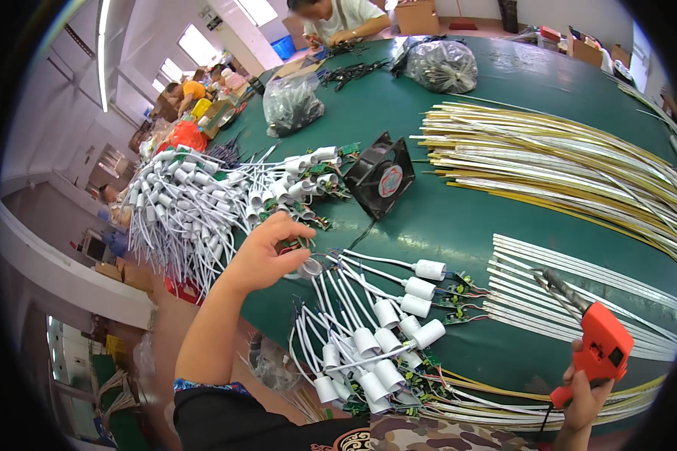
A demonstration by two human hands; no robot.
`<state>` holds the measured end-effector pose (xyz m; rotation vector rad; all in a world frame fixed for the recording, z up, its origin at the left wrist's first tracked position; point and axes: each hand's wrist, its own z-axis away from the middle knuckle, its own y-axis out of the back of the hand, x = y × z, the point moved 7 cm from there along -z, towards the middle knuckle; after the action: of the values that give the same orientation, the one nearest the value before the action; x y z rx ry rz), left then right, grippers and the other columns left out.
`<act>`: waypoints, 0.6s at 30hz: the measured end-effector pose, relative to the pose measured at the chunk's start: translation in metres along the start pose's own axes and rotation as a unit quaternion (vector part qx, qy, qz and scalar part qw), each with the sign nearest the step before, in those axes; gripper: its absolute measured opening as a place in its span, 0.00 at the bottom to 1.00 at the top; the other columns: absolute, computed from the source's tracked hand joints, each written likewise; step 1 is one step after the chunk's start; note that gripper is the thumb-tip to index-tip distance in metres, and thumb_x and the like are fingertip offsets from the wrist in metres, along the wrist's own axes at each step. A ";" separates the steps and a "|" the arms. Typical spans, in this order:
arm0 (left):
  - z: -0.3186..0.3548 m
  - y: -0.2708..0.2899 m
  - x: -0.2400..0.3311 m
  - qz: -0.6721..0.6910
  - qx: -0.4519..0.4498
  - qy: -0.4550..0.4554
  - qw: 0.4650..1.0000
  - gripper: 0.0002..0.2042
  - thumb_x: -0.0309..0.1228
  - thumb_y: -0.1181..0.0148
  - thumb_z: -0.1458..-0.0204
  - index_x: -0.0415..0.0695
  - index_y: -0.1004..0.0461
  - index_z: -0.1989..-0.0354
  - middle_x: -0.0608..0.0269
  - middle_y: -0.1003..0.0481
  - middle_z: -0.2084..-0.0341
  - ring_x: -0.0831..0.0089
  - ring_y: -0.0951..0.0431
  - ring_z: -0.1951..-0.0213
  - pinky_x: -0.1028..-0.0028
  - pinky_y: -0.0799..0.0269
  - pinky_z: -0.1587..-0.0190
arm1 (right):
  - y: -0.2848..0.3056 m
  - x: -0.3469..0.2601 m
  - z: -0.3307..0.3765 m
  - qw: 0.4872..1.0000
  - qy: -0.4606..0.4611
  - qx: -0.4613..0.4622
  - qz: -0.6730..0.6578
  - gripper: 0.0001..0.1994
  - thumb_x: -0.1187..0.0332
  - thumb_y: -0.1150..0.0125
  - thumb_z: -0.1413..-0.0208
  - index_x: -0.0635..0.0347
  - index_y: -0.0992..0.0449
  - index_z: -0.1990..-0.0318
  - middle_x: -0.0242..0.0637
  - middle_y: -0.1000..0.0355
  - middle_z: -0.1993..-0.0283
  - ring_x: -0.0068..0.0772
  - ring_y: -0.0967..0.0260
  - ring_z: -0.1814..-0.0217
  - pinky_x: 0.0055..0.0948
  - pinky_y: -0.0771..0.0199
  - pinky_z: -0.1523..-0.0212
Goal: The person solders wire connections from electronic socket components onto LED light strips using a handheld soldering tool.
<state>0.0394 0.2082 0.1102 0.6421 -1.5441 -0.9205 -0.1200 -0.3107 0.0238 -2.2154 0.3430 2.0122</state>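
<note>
My left hand (267, 252) is closed in a pinch on a small circuit board (294, 244), mostly covered by the fingers. Just below the fingertips is a white plastic cap (309, 267), its open end showing. In my right hand (584, 398) is a red soldering gun (606, 342), its dark tip pointing up and left over thin white LED strips (579, 289). Between the hands lie several white caps (365, 343) with white cables and green circuit boards (450, 299). Three of them line up with the left ends of the strips, with thin wires between.
A black fan (381, 177) stands on the green table (459, 210). A big heap of white capped cables (188, 195) lies left, a bundle of yellow and white strips (549, 154) right. Plastic bags (442, 66) sit farther back, where another person (346, 22) works.
</note>
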 end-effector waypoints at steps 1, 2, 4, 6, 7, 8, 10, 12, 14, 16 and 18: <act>-0.009 -0.013 0.021 0.103 -0.031 -0.007 0.994 0.14 0.25 0.31 0.50 0.41 0.21 0.54 0.66 0.31 0.64 0.76 0.26 0.63 0.72 0.28 0.62 | -0.002 -0.005 -0.001 0.999 -0.003 0.000 -0.035 0.26 0.61 0.40 0.39 0.69 0.34 0.39 0.50 0.26 0.45 0.22 0.30 0.67 0.22 0.28 0.67; -0.017 -0.029 0.045 0.204 -0.066 -0.016 0.977 0.13 0.24 0.32 0.49 0.40 0.21 0.54 0.68 0.32 0.64 0.78 0.25 0.62 0.72 0.26 0.63 | -0.002 -0.009 -0.004 0.998 -0.006 0.003 -0.069 0.26 0.55 0.42 0.35 0.69 0.32 0.41 0.52 0.27 0.44 0.23 0.29 0.66 0.22 0.27 0.68; -0.029 -0.074 0.099 0.369 -0.190 0.006 0.910 0.12 0.23 0.35 0.44 0.40 0.23 0.52 0.68 0.29 0.62 0.79 0.24 0.59 0.75 0.22 0.61 | -0.015 -0.011 -0.014 0.991 -0.036 -0.063 -0.110 0.26 0.52 0.46 0.32 0.70 0.32 0.41 0.52 0.23 0.49 0.31 0.21 0.60 0.27 0.20 0.62; -0.033 -0.121 0.131 0.457 -0.284 0.044 0.842 0.10 0.19 0.40 0.42 0.38 0.24 0.52 0.60 0.27 0.55 0.72 0.20 0.54 0.72 0.18 0.58 | -0.026 -0.009 -0.023 0.983 -0.068 -0.105 -0.133 0.25 0.55 0.44 0.33 0.69 0.32 0.41 0.51 0.22 0.50 0.31 0.21 0.58 0.29 0.20 0.61; -0.034 -0.143 0.143 0.501 -0.319 0.067 0.802 0.12 0.20 0.42 0.41 0.37 0.25 0.49 0.58 0.26 0.53 0.70 0.20 0.53 0.70 0.18 0.55 | -0.033 -0.011 -0.028 0.979 -0.070 -0.097 -0.167 0.22 0.60 0.41 0.35 0.68 0.32 0.41 0.49 0.22 0.51 0.30 0.21 0.58 0.29 0.20 0.59; -0.034 -0.163 0.154 0.541 -0.355 0.096 0.756 0.13 0.22 0.44 0.40 0.35 0.26 0.47 0.56 0.26 0.51 0.69 0.20 0.53 0.67 0.19 0.52 | -0.042 -0.012 -0.032 0.973 -0.076 -0.088 -0.199 0.21 0.65 0.38 0.36 0.67 0.31 0.41 0.47 0.21 0.53 0.29 0.21 0.58 0.29 0.20 0.58; -0.036 -0.191 0.175 0.631 -0.374 0.135 0.666 0.13 0.26 0.47 0.36 0.33 0.27 0.46 0.58 0.23 0.56 0.70 0.20 0.55 0.68 0.21 0.50 | -0.054 -0.022 -0.040 0.987 -0.014 -0.119 -0.106 0.24 0.78 0.37 0.42 0.66 0.33 0.38 0.45 0.23 0.49 0.27 0.23 0.53 0.28 0.22 0.52; -0.039 -0.210 0.192 0.654 -0.421 0.102 0.620 0.15 0.26 0.50 0.35 0.34 0.28 0.43 0.56 0.23 0.53 0.67 0.20 0.52 0.68 0.20 0.48 | -0.059 -0.021 -0.040 0.988 0.025 -0.121 -0.089 0.33 0.85 0.39 0.45 0.63 0.41 0.31 0.44 0.27 0.43 0.27 0.26 0.46 0.29 0.24 0.46; -0.041 -0.226 0.201 0.611 -0.442 0.115 0.647 0.16 0.23 0.50 0.36 0.34 0.28 0.41 0.55 0.23 0.52 0.66 0.20 0.50 0.67 0.20 0.46 | -0.054 -0.017 -0.041 0.988 0.074 -0.103 -0.091 0.39 0.85 0.40 0.44 0.60 0.49 0.26 0.45 0.31 0.39 0.29 0.29 0.40 0.30 0.26 0.43; -0.041 -0.235 0.212 0.588 -0.472 0.103 0.649 0.15 0.23 0.47 0.36 0.35 0.28 0.42 0.55 0.22 0.52 0.67 0.20 0.49 0.68 0.19 0.46 | -0.048 -0.011 -0.040 0.990 0.082 -0.102 -0.055 0.42 0.84 0.38 0.44 0.59 0.54 0.24 0.46 0.30 0.39 0.31 0.27 0.41 0.31 0.25 0.44; -0.040 -0.243 0.209 0.549 -0.465 0.131 0.682 0.14 0.23 0.44 0.37 0.34 0.26 0.44 0.52 0.21 0.53 0.63 0.20 0.47 0.64 0.19 0.44 | -0.048 -0.012 -0.039 0.987 0.127 -0.096 0.013 0.44 0.83 0.37 0.44 0.59 0.55 0.24 0.47 0.31 0.39 0.32 0.25 0.43 0.32 0.24 0.45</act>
<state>0.0178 -0.1022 0.0221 -0.8338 -0.7279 -0.4710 -0.0714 -0.2729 0.0374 -2.6052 0.2117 1.8469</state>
